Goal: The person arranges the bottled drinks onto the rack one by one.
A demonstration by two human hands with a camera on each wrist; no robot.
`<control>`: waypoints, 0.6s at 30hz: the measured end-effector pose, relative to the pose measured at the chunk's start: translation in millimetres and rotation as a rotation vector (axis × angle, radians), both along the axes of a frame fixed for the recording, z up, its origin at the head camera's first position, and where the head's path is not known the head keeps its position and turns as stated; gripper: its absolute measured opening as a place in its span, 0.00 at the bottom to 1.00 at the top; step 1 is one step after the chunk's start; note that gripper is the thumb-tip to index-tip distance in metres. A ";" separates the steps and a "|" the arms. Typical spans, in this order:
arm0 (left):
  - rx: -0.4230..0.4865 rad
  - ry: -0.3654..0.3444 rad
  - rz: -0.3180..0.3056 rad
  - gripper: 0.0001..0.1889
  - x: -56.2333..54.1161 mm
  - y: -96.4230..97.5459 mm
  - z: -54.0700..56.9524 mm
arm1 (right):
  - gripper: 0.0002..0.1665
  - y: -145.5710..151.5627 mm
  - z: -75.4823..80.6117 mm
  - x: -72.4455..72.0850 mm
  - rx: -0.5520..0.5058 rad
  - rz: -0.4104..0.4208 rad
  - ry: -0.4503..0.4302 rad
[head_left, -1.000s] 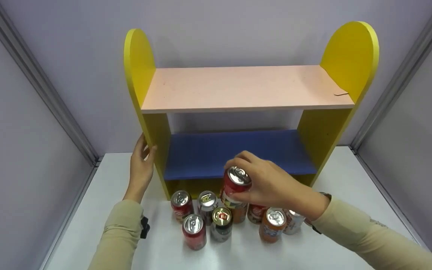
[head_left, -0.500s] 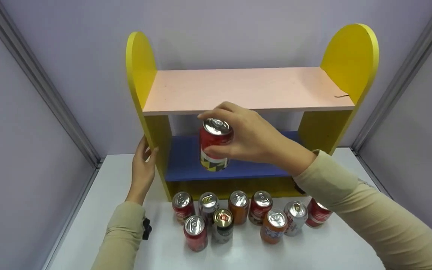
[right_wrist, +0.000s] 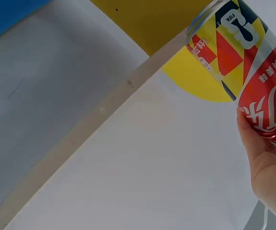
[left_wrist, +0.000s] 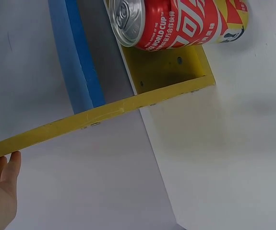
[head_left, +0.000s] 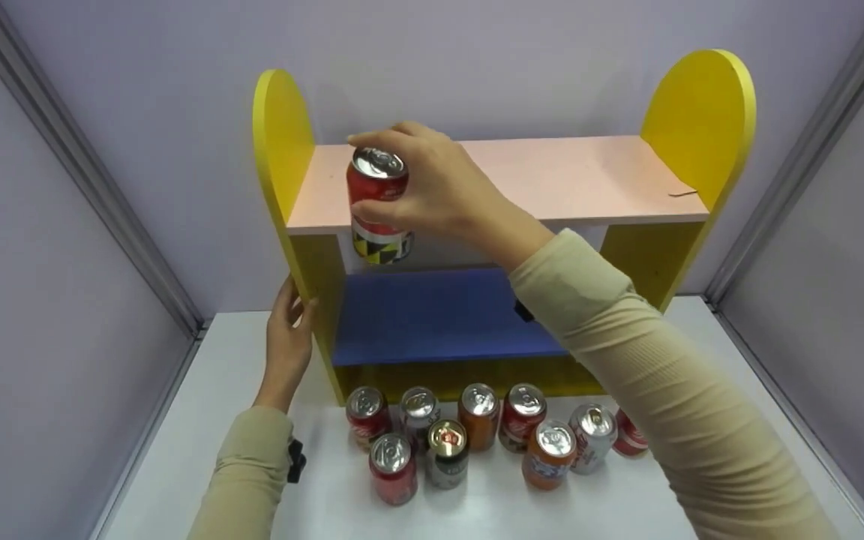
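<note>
My right hand (head_left: pixel 443 187) grips a red soda can (head_left: pixel 376 184) with a yellow-and-black patterned lower band. It holds the can upright in front of the left end of the pink top shelf (head_left: pixel 537 176). In the right wrist view, the thumb presses the side of that can (right_wrist: pixel 267 91); the other fingers are mostly hidden. My left hand (head_left: pixel 288 352) touches the outer side of the yellow left panel (head_left: pixel 274 150). Its fingertips (left_wrist: pixel 14 160) meet the panel in the left wrist view, fingers fairly straight.
Several cans stand on the white table (head_left: pixel 492 514) before the rack, among them a red can (head_left: pixel 394 480), a gold-topped can (head_left: pixel 447 457), an orange can (head_left: pixel 548 465) and a silver can (head_left: pixel 592 450). A blue shelf (head_left: pixel 432 315) lies below the pink one.
My right hand has lifted the soda can from beside the other cans, up and leftward past the blue shelf to the pink shelf's height. The left hand has stayed at the panel.
</note>
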State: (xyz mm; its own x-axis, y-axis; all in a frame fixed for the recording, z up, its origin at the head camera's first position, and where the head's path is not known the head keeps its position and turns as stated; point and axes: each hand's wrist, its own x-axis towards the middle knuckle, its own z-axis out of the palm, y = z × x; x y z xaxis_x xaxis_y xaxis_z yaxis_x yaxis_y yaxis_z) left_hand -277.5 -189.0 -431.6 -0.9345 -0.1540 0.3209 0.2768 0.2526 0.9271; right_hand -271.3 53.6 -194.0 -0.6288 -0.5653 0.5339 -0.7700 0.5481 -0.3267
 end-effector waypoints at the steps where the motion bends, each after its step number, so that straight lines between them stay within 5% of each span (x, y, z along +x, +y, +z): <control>1: -0.003 -0.001 0.000 0.31 0.8 -0.5 0.2 | 0.37 -4.4 1.9 -3.1 0.000 -0.014 -0.010; 18: -0.029 -0.016 0.020 0.31 5.7 1.5 -2.9 | 0.42 -53.1 14.5 -51.7 -0.011 -0.159 -0.147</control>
